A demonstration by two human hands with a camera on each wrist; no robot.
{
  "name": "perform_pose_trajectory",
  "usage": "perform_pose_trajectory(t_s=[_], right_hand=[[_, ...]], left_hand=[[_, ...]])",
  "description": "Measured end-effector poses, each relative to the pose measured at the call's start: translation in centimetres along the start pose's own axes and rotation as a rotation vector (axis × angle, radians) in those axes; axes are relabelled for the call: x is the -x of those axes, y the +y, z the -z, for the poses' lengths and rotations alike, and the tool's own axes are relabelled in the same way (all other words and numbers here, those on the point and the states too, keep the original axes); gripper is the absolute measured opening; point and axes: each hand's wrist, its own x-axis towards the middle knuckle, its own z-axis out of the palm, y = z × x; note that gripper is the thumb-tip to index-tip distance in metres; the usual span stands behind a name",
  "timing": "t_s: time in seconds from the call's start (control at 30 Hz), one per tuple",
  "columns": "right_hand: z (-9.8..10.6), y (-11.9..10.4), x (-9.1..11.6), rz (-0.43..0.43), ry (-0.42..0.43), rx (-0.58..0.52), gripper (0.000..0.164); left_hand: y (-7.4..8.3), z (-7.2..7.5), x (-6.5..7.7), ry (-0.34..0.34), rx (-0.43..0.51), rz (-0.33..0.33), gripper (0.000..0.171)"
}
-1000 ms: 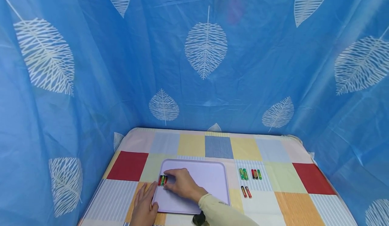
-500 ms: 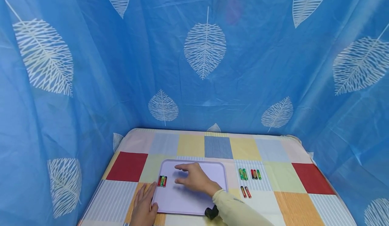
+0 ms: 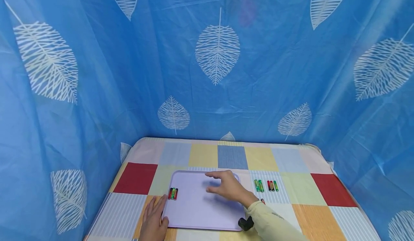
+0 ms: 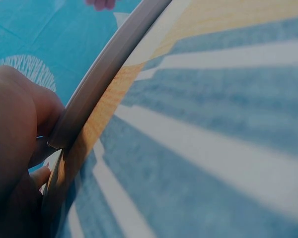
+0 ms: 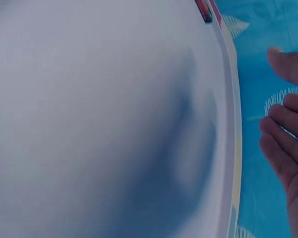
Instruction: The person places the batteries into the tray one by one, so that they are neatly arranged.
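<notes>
Three small batteries (image 3: pixel 173 193), red and green, lie side by side at the left edge of a pale lilac tray (image 3: pixel 191 214). My left hand (image 3: pixel 154 217) rests against the tray's left side, fingers extended, its thumb at the near left rim. Above the tray's right half is my right hand (image 3: pixel 230 187), thumb and fingers spread apart with nothing between them. In the right wrist view that hand (image 5: pixel 293 129) is empty, and its shadow falls on the tray. The left wrist view shows my left hand (image 4: pixel 20 119) at the tray edge.
Right of the tray lie two green batteries (image 3: pixel 258 185) and a red, black and green group (image 3: pixel 272 186). A red battery (image 3: pixel 262 200) shows partly behind my right wrist. Patchwork cloth (image 3: pixel 310 219) covers the table; blue leaf-print curtains (image 3: pixel 258 100) surround it.
My right hand has let go at the three batteries and moved right across the tray. Its wrist now hides most of the two nearer red batteries. The left hand stays put.
</notes>
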Motion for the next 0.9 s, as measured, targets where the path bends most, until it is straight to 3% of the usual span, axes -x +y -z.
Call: perform_pose_trajectory(t_s=[0.3, 0.53, 0.77, 0.9], right_hand=[[3.0, 2.5, 2.9, 0.003, 0.038, 0.039, 0.052], [4.6, 3.6, 5.0, -0.046, 0.027, -0.003, 0.052], [5.9, 4.6, 6.8, -0.07, 0.011, -0.037, 0.055], [6.7, 5.0, 7.9, -0.078, 0.018, -0.055, 0.054]], left_hand=[[0.0, 0.0, -0.2, -0.015, 0.005, 0.029, 0.072], [-0.2, 0.0, -0.3, -0.022, 0.0, 0.024, 0.073], [-0.4, -0.2, -0.1, 0.037, -0.022, -0.054, 0.071], [-0.4, -0.3, -0.1, 0.041, -0.024, -0.063, 0.07]])
